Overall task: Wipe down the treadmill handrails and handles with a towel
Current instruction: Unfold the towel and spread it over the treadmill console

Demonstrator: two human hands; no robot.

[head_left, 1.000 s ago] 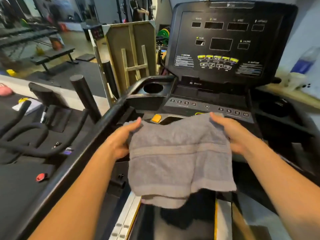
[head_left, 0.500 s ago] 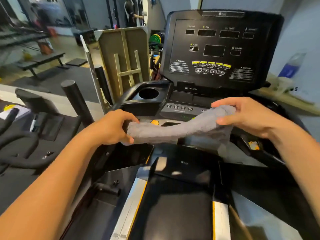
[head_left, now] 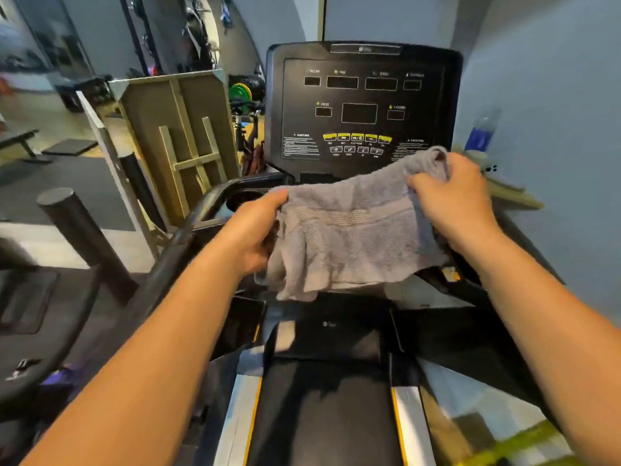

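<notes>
Towel: a grey terry towel [head_left: 349,230] is held up in the air between both hands, in front of the treadmill console's lower edge; a woven band runs across its middle and its lower hem hangs loose and rumpled.
Left hand: the left hand [head_left: 255,230] is closed on the towel's left edge, thumb on top, fingers curled behind the cloth.
Right hand: the right hand [head_left: 452,200] grips the bunched upper right corner, held higher than the left.
Left handrail: the black left handrail [head_left: 161,277] runs beneath the left forearm, clear of the towel.
Console: the treadmill console [head_left: 363,105] stands upright behind the towel, displays dark, a row of yellow buttons just above the cloth.
Cup holder: a round cup holder [head_left: 240,200] sits just beyond the left hand.
Belt: the black running belt [head_left: 322,412] lies below, between pale side rails edged in yellow.
Bottle: a blurred bottle with a blue label [head_left: 482,132] stands on a ledge to the right of the console.
</notes>
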